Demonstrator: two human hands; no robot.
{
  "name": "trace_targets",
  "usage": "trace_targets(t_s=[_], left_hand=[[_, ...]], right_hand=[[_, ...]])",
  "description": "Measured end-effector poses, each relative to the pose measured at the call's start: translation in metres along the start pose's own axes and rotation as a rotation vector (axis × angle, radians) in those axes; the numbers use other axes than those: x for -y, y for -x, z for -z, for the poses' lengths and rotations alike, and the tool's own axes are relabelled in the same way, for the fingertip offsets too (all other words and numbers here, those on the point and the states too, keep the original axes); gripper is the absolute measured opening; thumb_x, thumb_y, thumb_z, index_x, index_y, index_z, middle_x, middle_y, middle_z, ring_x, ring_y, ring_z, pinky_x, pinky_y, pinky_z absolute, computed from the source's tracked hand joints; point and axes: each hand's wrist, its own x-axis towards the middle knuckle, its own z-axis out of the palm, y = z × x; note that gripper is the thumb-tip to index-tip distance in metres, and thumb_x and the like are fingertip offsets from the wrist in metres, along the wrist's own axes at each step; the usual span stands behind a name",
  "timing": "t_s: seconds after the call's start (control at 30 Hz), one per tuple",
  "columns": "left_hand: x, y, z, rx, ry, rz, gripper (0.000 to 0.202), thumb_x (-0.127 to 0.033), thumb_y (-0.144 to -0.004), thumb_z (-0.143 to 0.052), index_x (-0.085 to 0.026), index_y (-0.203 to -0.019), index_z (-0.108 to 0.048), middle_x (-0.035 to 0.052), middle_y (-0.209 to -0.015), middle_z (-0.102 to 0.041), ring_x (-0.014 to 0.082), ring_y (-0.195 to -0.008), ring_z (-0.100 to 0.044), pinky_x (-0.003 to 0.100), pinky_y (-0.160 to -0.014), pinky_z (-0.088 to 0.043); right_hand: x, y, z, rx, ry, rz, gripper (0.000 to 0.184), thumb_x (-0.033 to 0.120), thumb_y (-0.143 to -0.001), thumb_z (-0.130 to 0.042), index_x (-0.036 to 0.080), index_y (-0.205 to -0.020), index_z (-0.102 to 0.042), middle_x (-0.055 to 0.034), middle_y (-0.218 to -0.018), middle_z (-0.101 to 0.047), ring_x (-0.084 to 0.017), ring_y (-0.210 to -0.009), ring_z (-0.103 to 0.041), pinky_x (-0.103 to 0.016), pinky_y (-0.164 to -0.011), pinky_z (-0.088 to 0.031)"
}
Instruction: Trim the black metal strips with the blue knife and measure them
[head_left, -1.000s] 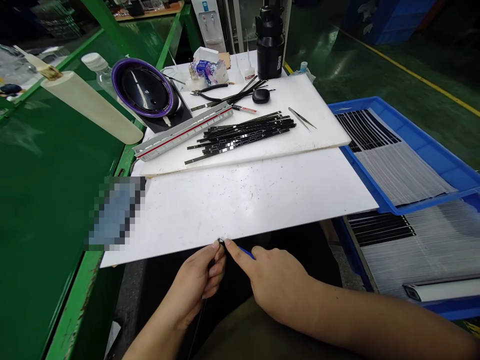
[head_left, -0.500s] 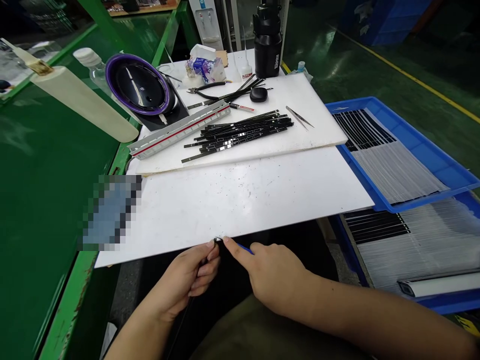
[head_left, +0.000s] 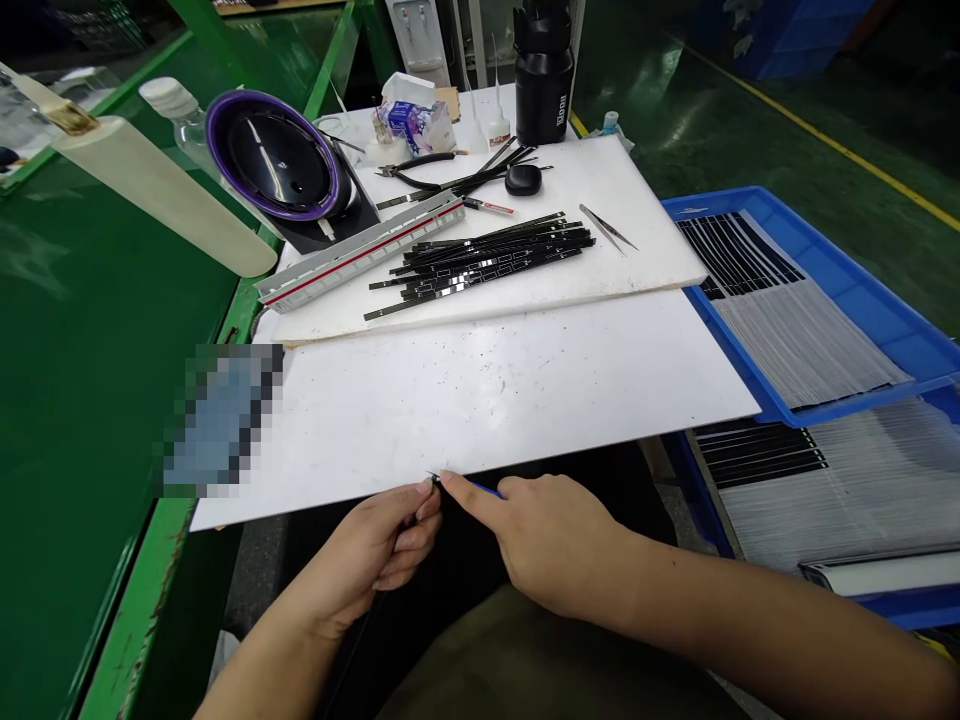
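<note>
At the near edge of the white board (head_left: 517, 390), my left hand (head_left: 394, 540) pinches the end of a thin black strip (head_left: 436, 481); its dark length seems to trail below the hand. My right hand (head_left: 559, 545) is closed round a slim blue-handled knife (head_left: 489, 490), with the index finger stretched along it towards the tip. A small pointed blade shows at the strip's end, right by my left thumb. Most of the handle is hidden in my palm. Dark specks lie scattered on the board beyond both hands.
A foam slab (head_left: 645, 240) bears a pile of black strips (head_left: 487, 262), a scale ruler (head_left: 367, 250), tweezers (head_left: 607, 228) and cutting pliers (head_left: 416, 170). Behind stands a black bottle (head_left: 543, 85). Blue trays (head_left: 847, 270) of strips are at right, a purple-rimmed device (head_left: 274, 155) at left.
The view has shifted slightly. The blade tip now shows a little further left past the strip's end, and my right index finger has edged closer to my left thumb. Both grips are unchanged.
</note>
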Motion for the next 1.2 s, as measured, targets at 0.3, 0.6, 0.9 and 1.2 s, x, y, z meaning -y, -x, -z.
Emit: trace_targets(t_s=[0.3,0.6,0.9,1.2], left_hand=[[0.0006,0.0008,-0.0036,-0.032,-0.017,-0.010,0.039,-0.053,-0.082,-0.059,-0.019,-0.072,-0.044,-0.0067,-0.056,-0.032,0.0046,-0.043,-0.015,0.016,-0.037,-0.009],[0.0022,0.0011,-0.0003,-0.024,-0.008,-0.001,0.039,-0.053,-0.082,-0.059,-0.019,-0.072,-0.042,-0.0067,-0.056,-0.031,0.0047,-0.044,-0.014,0.015,-0.036,-0.010],[-0.0011,0.0005,-0.0038,-0.009,-0.011,0.003,0.037,-0.051,-0.081,-0.060,-0.019,-0.072,-0.042,-0.0071,-0.056,-0.030,0.0046,-0.044,-0.013,0.015,-0.036,-0.009],[-0.0004,0.0017,-0.0040,-0.028,-0.026,0.001,0.039,-0.053,-0.082,-0.059,-0.019,-0.072,-0.042,-0.0070,-0.056,-0.031,0.0043,-0.043,-0.014,0.016,-0.037,-0.008]], right_hand=[[-0.0024,-0.0018,0.0038,0.029,0.059,0.024,0.076,0.013,-0.084,-0.042,0.030,-0.154,-0.018,-0.0027,-0.077,-0.060,-0.018,-0.052,-0.053,-0.029,-0.047,-0.033],[-0.0008,-0.0025,-0.0030,0.015,0.028,-0.012,0.076,0.014,-0.083,-0.043,0.029,-0.154,-0.019,-0.0035,-0.078,-0.062,-0.020,-0.054,-0.057,-0.029,-0.046,-0.033],[-0.0027,-0.0009,0.0008,0.001,-0.025,0.009,0.073,0.014,-0.087,-0.041,0.030,-0.154,-0.017,-0.0029,-0.079,-0.063,-0.020,-0.059,-0.057,-0.029,-0.049,-0.034],[-0.0006,-0.0013,-0.0011,-0.005,0.033,0.003,0.078,0.013,-0.082,-0.042,0.031,-0.154,-0.017,-0.0020,-0.075,-0.061,-0.019,-0.053,-0.054,-0.028,-0.047,-0.032]])
